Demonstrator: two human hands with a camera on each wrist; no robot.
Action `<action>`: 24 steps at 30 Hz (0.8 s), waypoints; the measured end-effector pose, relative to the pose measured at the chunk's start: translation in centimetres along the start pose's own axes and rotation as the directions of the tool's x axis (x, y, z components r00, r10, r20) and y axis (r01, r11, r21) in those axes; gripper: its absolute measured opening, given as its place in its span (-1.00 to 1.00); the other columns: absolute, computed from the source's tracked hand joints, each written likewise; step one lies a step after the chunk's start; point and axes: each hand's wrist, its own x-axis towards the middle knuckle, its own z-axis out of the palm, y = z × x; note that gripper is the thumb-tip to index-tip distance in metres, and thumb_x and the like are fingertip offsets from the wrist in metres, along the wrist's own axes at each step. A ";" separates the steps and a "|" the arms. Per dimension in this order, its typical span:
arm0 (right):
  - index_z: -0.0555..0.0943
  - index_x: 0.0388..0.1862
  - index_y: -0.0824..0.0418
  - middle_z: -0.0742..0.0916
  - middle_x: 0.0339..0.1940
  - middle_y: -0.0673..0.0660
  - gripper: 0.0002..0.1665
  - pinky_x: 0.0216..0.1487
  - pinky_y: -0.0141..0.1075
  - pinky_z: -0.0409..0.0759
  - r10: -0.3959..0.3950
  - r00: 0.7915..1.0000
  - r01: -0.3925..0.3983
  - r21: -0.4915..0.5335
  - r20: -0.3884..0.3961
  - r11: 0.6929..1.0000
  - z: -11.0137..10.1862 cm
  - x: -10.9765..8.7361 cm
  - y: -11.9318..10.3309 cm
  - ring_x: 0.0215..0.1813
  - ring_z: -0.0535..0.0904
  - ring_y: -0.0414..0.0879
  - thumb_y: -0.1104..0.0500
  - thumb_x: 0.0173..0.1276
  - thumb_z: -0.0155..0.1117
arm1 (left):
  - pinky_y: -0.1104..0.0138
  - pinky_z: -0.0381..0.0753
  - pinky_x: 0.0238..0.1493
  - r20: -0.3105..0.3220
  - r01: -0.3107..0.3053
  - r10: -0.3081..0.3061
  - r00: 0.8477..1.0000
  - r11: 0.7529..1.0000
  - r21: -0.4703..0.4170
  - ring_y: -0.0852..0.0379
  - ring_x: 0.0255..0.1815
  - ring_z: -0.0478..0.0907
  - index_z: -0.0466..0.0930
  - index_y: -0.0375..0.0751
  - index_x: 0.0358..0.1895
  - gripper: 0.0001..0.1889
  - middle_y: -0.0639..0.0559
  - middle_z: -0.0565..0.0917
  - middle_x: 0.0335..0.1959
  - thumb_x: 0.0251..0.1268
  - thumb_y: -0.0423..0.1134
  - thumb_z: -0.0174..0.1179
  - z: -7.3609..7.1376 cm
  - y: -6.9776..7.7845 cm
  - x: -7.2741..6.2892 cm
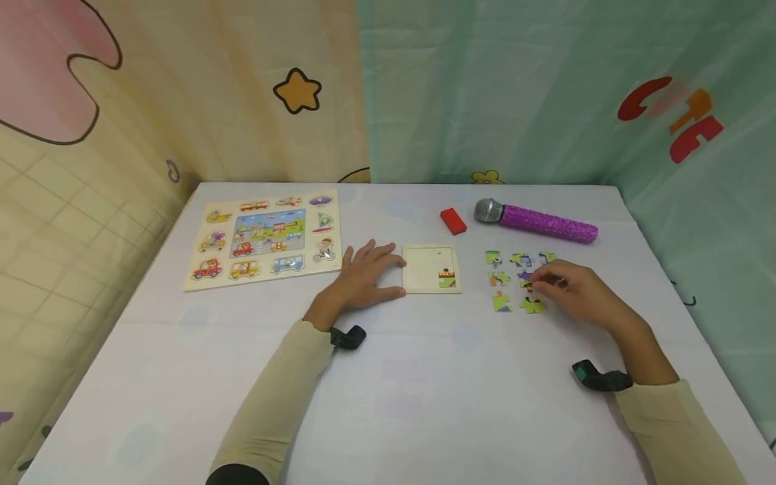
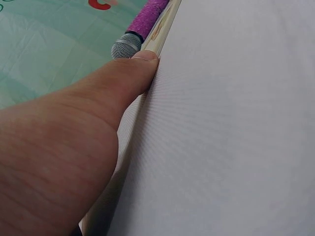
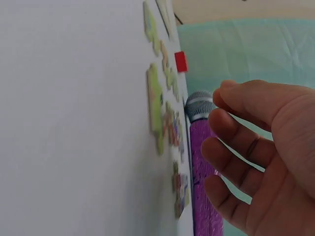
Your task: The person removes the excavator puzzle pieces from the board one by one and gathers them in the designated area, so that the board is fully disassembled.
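My left hand [image 1: 371,273] lies on the table with its fingers spread. Its fingertips and thumb touch the left edge of a small square wooden puzzle tray [image 1: 427,269]. One picture piece [image 1: 447,279] sits in the tray's lower right corner. To the right of the tray, several loose jigsaw pieces [image 1: 501,301] lie in rows. Over the right side of these rows hovers my right hand [image 1: 572,289], its fingers loosely bent. In the right wrist view nothing shows between the thumb and fingers of the right hand [image 3: 256,147].
A larger vehicle puzzle board [image 1: 269,241] lies at the back left, beside the left hand. Behind the loose pieces is a purple glitter microphone [image 1: 539,221], with a red block [image 1: 453,221] left of it. Curtains [image 1: 485,94] hang behind the white table [image 1: 388,404].
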 end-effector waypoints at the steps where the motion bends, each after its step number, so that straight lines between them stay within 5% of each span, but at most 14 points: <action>1: 0.70 -0.11 0.23 0.73 -0.21 0.00 -0.86 -0.16 -0.45 0.54 -0.007 1.000 0.007 -0.001 0.018 1.000 0.1 0.7 -0.4 -0.17 0.57 -0.19 0.35 0.38 0.37 | -0.24 -0.44 0.47 -0.002 0.000 0.000 1.000 1.000 0.003 -0.12 0.64 -0.24 0.43 0.26 0.37 -0.40 0.10 0.09 0.63 0.31 0.28 0.26 0.0 -0.1 0.0; 7: 0.67 0.05 0.27 0.70 -0.11 0.06 -0.75 -0.03 -0.05 0.59 -0.053 0.982 0.043 0.061 0.184 0.997 2.2 5.6 -3.3 -0.04 0.58 -0.03 0.26 0.43 0.36 | -0.23 -0.44 0.47 -0.005 0.004 -0.004 1.000 1.000 -0.014 -0.13 0.64 -0.23 0.43 0.26 0.37 -0.41 0.10 0.10 0.63 0.31 0.26 0.26 0.1 0.0 0.1; 12: 0.66 0.19 0.23 0.64 0.02 0.14 -0.58 0.11 -0.01 0.54 -0.021 0.948 0.011 0.033 0.316 0.999 5.2 8.5 -5.0 0.04 0.53 0.03 0.17 0.38 0.43 | -0.24 -0.43 0.47 -0.009 0.000 -0.001 1.000 1.000 -0.021 -0.12 0.64 -0.23 0.44 0.28 0.35 -0.41 0.12 0.11 0.63 0.30 0.28 0.26 0.6 0.0 0.2; 17: 0.71 0.11 0.15 0.59 0.00 0.13 -0.60 0.17 -0.02 0.50 0.075 0.942 -0.068 -0.032 0.328 0.997 6.8 9.1 -5.3 0.06 0.47 0.04 0.19 0.29 0.51 | -0.26 -0.42 0.46 0.000 -0.011 0.011 1.000 1.000 -0.021 -0.13 0.64 -0.23 0.43 0.28 0.36 -0.40 0.11 0.09 0.63 0.30 0.32 0.24 1.0 0.1 0.2; 24: 0.66 0.18 0.12 0.58 0.01 0.15 -0.54 0.11 -0.03 0.48 0.076 0.944 -0.080 -0.003 0.321 0.997 7.3 9.6 -5.2 0.07 0.43 0.06 0.21 0.30 0.50 | -0.24 -0.43 0.47 -0.012 0.001 -0.001 1.000 1.000 -0.005 -0.12 0.64 -0.22 0.43 0.27 0.37 -0.40 0.10 0.11 0.62 0.30 0.29 0.26 0.3 -0.1 0.1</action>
